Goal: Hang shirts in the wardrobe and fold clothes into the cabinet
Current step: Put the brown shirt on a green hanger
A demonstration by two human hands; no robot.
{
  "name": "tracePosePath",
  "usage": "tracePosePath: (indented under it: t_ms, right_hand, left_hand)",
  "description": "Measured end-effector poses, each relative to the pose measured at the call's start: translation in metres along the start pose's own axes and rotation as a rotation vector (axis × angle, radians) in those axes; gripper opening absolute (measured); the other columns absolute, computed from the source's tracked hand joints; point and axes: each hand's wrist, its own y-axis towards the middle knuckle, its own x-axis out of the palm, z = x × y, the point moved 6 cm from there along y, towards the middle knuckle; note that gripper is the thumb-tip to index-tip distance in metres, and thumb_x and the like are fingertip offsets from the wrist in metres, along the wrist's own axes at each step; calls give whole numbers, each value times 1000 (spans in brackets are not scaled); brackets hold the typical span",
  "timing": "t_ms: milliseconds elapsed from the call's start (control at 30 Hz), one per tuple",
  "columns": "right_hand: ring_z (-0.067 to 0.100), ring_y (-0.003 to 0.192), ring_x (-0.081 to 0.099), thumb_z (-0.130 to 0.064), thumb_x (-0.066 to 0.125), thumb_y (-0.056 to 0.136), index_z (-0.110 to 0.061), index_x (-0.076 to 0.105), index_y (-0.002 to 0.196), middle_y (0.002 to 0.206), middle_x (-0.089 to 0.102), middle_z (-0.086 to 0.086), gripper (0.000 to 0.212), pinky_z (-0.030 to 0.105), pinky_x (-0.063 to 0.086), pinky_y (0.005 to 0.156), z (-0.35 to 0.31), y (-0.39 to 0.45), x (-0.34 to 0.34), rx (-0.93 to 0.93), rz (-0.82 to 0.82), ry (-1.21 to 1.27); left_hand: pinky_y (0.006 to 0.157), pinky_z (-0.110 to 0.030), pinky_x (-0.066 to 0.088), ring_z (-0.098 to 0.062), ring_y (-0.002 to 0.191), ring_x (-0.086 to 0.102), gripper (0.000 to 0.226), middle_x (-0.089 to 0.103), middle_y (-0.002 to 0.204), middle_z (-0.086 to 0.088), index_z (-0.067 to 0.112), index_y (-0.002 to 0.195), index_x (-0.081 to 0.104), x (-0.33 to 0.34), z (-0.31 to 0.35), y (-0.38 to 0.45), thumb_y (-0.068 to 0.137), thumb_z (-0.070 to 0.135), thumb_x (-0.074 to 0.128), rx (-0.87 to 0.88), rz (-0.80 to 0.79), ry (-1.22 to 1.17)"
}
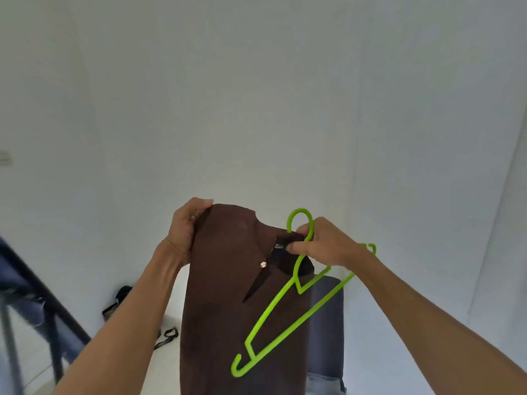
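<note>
Hanger insertion depends on one relation: the bright green plastic hanger (296,303) lies diagonally outside the dark brown buttoned shirt (228,295), its long axis running from lower left up to the hook at upper right. Your right hand (322,246) is the nearer one; its fingers are curled round the hanger neck just below the hook and also pinch the shirt collar at the dark label. Your left hand (185,232) grips the shirt's opposite shoulder edge, fingers folded over the cloth. The shirt hangs between both hands, held up in front of a white wall (256,95). Judged from this, the lower hanger arm must next enter the neck opening, just beside your right fingers.

Count: one hanger, one shirt, two hands, both occupied.
</note>
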Motion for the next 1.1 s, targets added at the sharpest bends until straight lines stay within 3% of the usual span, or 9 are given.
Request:
tracePosePath:
  t_ms: [133,233,367,467,600,667,767,933,1100]
  right_hand:
    - [15,51,29,-16,73,77,6,48,62,54,30,4,37,30,24,51,-22,6,-19,-48,91,25]
    - [14,49,28,-14,70,75,-4,47,56,51,28,0,32,32,25,51,-42,10,-12,-101,68,13]
    - [15,50,34,-25,68,68,-17,46,50,43,30,-8,29,34,33,54,-39,15,3,-50,44,-101]
    - [16,50,35,-29,66,64,-19,44,46,42,31,-9,31,34,34,54,-28,14,4,-10,78,-120]
    - [17,51,42,-33,68,65,-20,53,49,44,39,-8,26,33,39,54,-23,14,-11,33,114,-150]
    - [18,57,52,-35,67,69,-21,61,57,52,50,-5,20,31,44,57,-22,11,-16,62,125,-232]
    - [20,68,60,-37,67,74,-23,66,64,63,60,0,17,31,47,61,-13,3,-21,106,144,-288]
    - [20,66,58,-37,68,74,-22,67,63,60,58,-1,18,33,48,64,1,1,-15,129,134,-244]
    - [19,63,56,-41,73,76,-22,68,63,58,57,-2,23,33,47,61,17,4,-16,134,120,-205]
  left_hand:
    - [92,-36,50,-15,93,72,72,77,96,-2,15,92,81,-21,-29,0,62,79,66,-131,-92,692]
    - [104,-48,48,-21,108,69,77,76,108,-1,15,104,76,1,-57,-2,62,79,72,-205,-203,835]
    - [89,-55,54,-31,94,70,55,74,93,-8,11,93,70,26,-84,6,68,59,77,-111,-236,1027]
    - [76,-48,56,-27,76,65,26,65,69,2,22,65,59,31,-81,6,65,47,62,9,-48,1163]
    - [67,-30,49,-20,79,63,23,64,80,7,27,84,65,27,-69,8,71,45,60,-57,202,1388]
    - [68,-31,53,-22,77,66,27,67,80,4,21,87,66,21,-66,7,73,44,63,-91,339,1339]
    - [65,-40,63,-25,57,72,13,73,65,-5,10,77,69,20,-75,9,77,24,68,-145,421,986]
    - [62,-47,63,-34,77,72,11,72,89,-21,-3,90,68,30,-88,20,82,-6,61,-216,411,524]
    - [70,-41,58,-31,80,69,9,71,89,-17,8,87,65,33,-97,24,91,16,65,-132,443,398]
